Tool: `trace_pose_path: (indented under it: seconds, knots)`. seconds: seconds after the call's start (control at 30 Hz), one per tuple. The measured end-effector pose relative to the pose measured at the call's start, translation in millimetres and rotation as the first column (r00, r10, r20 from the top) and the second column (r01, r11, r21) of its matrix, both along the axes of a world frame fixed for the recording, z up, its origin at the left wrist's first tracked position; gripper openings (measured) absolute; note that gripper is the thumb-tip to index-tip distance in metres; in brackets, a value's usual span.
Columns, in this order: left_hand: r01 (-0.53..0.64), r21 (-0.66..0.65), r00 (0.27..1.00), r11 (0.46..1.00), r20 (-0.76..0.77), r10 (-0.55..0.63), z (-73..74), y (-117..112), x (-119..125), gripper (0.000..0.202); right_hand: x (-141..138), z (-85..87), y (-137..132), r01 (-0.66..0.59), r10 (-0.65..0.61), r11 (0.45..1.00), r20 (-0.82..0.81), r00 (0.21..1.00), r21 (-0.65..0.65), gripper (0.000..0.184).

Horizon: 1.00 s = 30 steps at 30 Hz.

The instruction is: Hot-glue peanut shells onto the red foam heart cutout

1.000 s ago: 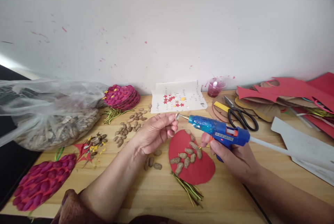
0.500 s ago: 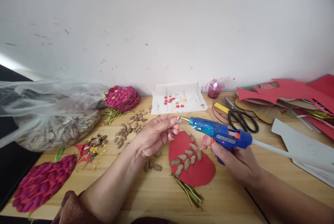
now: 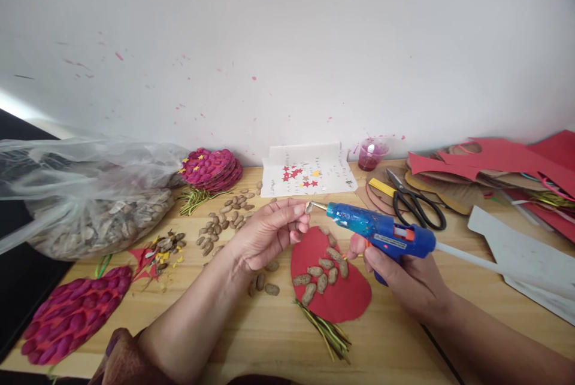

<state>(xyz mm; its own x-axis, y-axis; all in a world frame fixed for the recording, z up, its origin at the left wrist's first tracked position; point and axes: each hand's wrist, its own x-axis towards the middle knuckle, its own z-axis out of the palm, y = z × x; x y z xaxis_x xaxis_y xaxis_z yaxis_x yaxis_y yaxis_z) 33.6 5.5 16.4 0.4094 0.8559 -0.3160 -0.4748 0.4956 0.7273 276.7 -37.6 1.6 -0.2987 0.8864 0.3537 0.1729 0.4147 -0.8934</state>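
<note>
My left hand [image 3: 272,232] pinches a peanut shell [image 3: 309,208] between thumb and fingertips, above the table. In my right hand [image 3: 404,277] is a blue hot glue gun [image 3: 380,230], its metal nozzle pointing left and touching or nearly touching the shell. A white glue stick [image 3: 467,257] sticks out of its back end. Below lies a red rounded paper cutout [image 3: 345,301] with several peanut shells [image 3: 321,283] on its upper left part. A bundle of green stems [image 3: 326,332] extends from its lower edge.
Loose peanut shells [image 3: 215,226] lie left of centre, near a plastic bag of shells [image 3: 103,223]. Magenta shell-covered pieces [image 3: 76,313] sit at left. Behind are a paper with stars [image 3: 278,157], a cup [image 3: 372,154] and scissors [image 3: 415,202]. Red sheets [image 3: 498,157] are piled at right.
Both hands stay nearly where they were. The glue gun has shifted very slightly downward with its nozzle still at the peanut shell.
</note>
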Motion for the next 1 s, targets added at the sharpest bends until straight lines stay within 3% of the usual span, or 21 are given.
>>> trace_pose_path:
  seconds: [0.43,1.0]
  knots:
    - [0.049,0.038,0.999,0.998,-0.004,-0.049,0.9,0.6,0.8,0.026,-0.8,1.2,2.4,0.009,-0.009,0.999,0.014,1.0,0.04,0.019]
    - [0.028,0.081,0.998,0.996,-0.05,-0.024,-2.7,1.8,-2.9,0.026,0.8,-0.4,0.6,0.001,-0.002,0.998,0.014,1.0,0.055,0.019]
